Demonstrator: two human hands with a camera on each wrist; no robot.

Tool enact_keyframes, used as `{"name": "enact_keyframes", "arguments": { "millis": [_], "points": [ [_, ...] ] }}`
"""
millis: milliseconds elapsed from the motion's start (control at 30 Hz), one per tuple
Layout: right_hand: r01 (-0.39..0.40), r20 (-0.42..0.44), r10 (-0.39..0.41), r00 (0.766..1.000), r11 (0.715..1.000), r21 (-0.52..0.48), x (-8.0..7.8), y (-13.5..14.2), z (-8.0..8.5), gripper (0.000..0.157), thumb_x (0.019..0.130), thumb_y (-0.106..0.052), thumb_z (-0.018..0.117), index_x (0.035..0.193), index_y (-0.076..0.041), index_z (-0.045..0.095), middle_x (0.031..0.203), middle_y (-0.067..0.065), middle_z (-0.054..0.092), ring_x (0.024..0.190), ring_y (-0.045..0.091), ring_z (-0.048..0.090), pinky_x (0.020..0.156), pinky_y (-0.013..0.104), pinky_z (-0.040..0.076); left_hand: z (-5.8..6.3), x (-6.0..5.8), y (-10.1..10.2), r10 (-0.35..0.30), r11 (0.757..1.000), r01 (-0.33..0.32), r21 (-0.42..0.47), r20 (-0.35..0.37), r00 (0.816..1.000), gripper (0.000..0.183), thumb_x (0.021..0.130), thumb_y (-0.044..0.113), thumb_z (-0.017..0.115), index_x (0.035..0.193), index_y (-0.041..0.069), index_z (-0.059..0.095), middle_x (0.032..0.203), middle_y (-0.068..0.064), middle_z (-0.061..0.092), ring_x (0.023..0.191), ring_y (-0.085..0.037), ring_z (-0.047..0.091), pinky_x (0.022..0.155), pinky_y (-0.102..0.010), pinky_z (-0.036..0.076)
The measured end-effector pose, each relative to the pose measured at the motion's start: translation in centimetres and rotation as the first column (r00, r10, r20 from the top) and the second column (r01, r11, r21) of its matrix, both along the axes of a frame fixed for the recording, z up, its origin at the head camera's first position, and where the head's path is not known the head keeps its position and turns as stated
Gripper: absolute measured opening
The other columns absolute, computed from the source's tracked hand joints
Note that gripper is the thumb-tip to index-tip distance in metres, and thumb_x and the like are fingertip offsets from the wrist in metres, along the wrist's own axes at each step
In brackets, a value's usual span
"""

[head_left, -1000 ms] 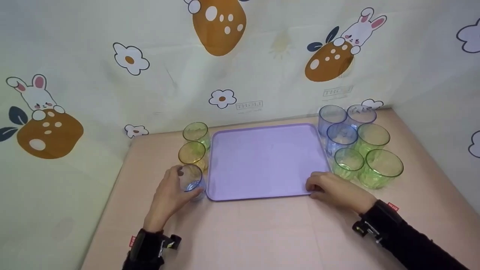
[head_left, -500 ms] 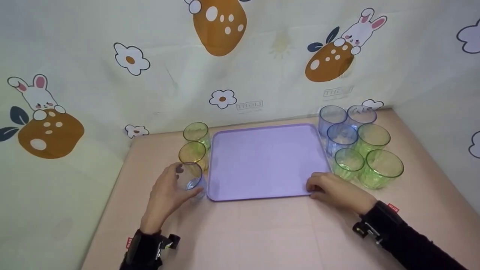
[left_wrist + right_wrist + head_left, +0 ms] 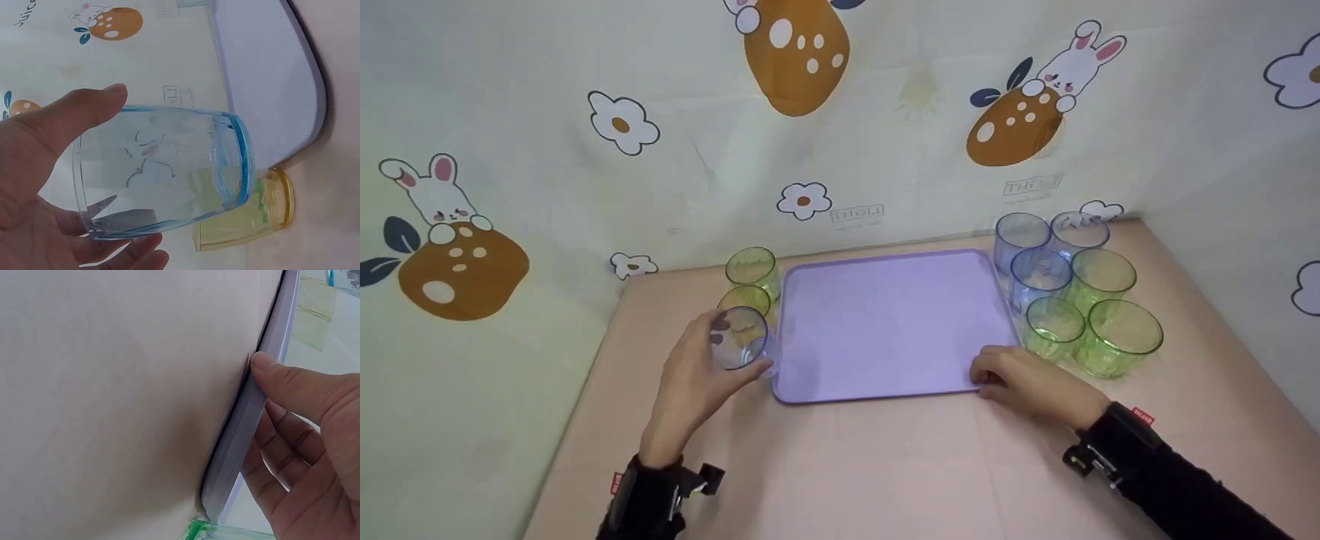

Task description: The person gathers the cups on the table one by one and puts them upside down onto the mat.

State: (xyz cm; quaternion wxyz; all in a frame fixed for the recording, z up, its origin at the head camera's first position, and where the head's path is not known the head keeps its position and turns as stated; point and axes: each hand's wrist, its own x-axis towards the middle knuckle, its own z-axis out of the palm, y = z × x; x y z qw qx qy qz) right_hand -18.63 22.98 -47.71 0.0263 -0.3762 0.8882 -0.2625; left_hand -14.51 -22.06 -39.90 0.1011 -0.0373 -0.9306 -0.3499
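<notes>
My left hand (image 3: 690,390) holds a clear blue-tinted cup (image 3: 742,337) between thumb and fingers, raised off the table beside the tray's left edge. In the left wrist view the blue cup (image 3: 163,169) overlaps a yellow cup (image 3: 242,225) standing behind it. At the near right corner of a flat lilac tray (image 3: 892,322) is my right hand (image 3: 1035,382). Up close in the right wrist view, its thumb (image 3: 275,374) lies on the outer side of the tray rim (image 3: 239,444), with curled fingers on the other side, gripping it.
Left of the tray stand a green cup (image 3: 754,271) and a yellow cup (image 3: 744,295). On its right, several blue cups (image 3: 1039,274) and green cups (image 3: 1121,337) are packed close together. A patterned cloth (image 3: 697,187) hangs behind the table (image 3: 870,465).
My left hand has lifted the blue cup off the table and moved it slightly away from me, so it now overlaps the yellow cup. My right hand has stayed at the tray corner.
</notes>
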Motion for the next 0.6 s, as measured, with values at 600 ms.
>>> {"name": "enact_keyframes", "arguments": {
  "millis": [600],
  "points": [
    [0.013, 0.141, -0.010, 0.990, 1.000, -0.026, -0.5, -0.1, 1.1, 0.014, 0.091, -0.010, 0.074, 0.104, -0.006, 0.072, 0.096, -0.004, 0.068, 0.089, 0.014, 0.064, 0.081, 0.038, 0.054, -0.7, -1.9, 3.9, -0.009, 0.965, 0.052, 0.259, -0.165, 0.986, 0.090, 0.071, 0.032, 0.095, 0.142, 0.003, 0.049, 0.136, -0.015, 0.055, 0.123, -0.030, 0.053, 0.101, -0.050, 0.041]
  ]
}}
